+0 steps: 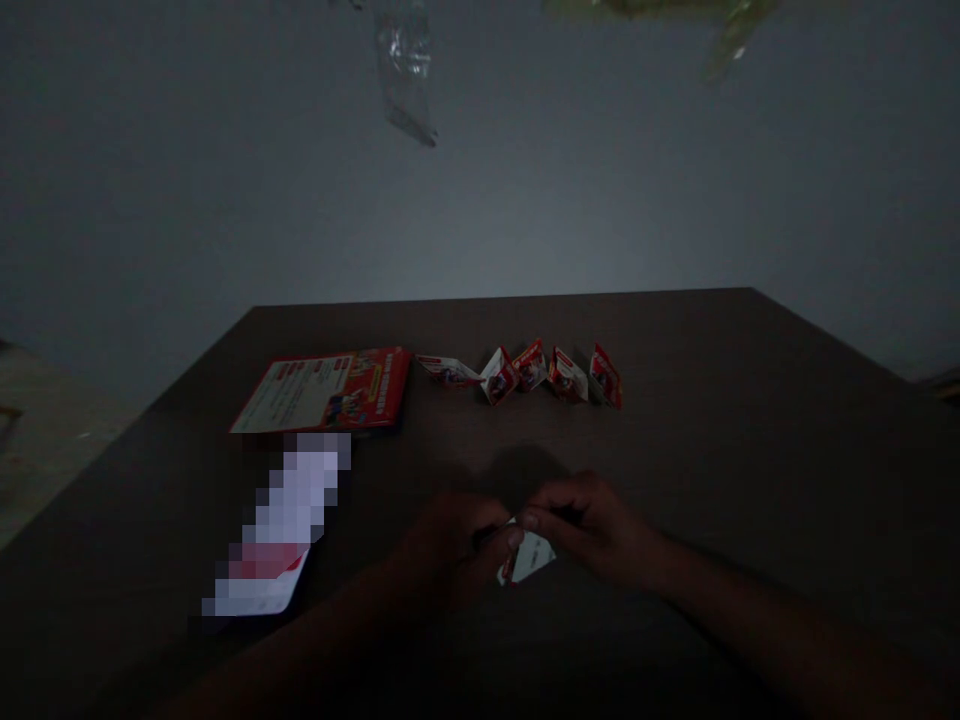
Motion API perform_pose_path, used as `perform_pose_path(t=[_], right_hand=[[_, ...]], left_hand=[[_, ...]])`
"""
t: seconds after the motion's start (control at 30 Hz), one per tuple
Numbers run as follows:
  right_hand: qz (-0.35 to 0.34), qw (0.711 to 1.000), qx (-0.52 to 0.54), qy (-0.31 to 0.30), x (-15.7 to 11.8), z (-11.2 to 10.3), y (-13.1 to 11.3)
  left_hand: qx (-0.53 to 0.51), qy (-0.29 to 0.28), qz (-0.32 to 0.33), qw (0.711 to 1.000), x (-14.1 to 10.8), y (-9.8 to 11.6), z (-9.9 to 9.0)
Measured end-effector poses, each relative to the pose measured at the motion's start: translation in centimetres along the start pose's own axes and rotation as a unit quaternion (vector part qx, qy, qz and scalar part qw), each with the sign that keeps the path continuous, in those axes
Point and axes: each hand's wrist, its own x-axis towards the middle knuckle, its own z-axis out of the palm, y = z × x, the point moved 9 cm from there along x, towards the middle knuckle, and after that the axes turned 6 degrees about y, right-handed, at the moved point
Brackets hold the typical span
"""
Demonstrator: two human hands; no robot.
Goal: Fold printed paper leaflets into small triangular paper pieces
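The small folded paper is a pale, angular piece, whitish on the face I can see, with a strip of red along its left side. There are faint marks on it, too small and dim for me to read. It sits low in the middle, over the near part of the worktop, pinched in the fingers of both the left hand and the right hand, the thumbs close together at its upper edge.

Beyond the hands stands a row of five creased papers, red and white with little printed pictures. To their left lies a red and white booklet, showing colourful figures, red labels and a line of white lettering I can't make out. Nearer, a phone glows, its screen blurred into blocks. Clear plastic hangs against the grey wall.
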Motion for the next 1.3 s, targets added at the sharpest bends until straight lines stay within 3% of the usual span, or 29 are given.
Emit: perform_pose_path(t=[0.3, 1.03, 1.3], right_hand=[[0.035, 0.999, 0.029, 0.006, 0.0, -0.1, 0.3], [0.015, 1.0, 0.019, 0.007, 0.1, -0.2, 0.1], [0.037, 0.998, 0.042, 0.012, 0.1, -0.1, 0.5]], left_hand=[[-0.095, 0.001, -0.083, 0.992, 0.0, -1.2, -0.2], [-0.051, -0.021, -0.108, 0.993, -0.1, -1.9, 0.5], [-0.025, -0.026, -0.114, 0.993, 0.0, -1.5, 0.2]])
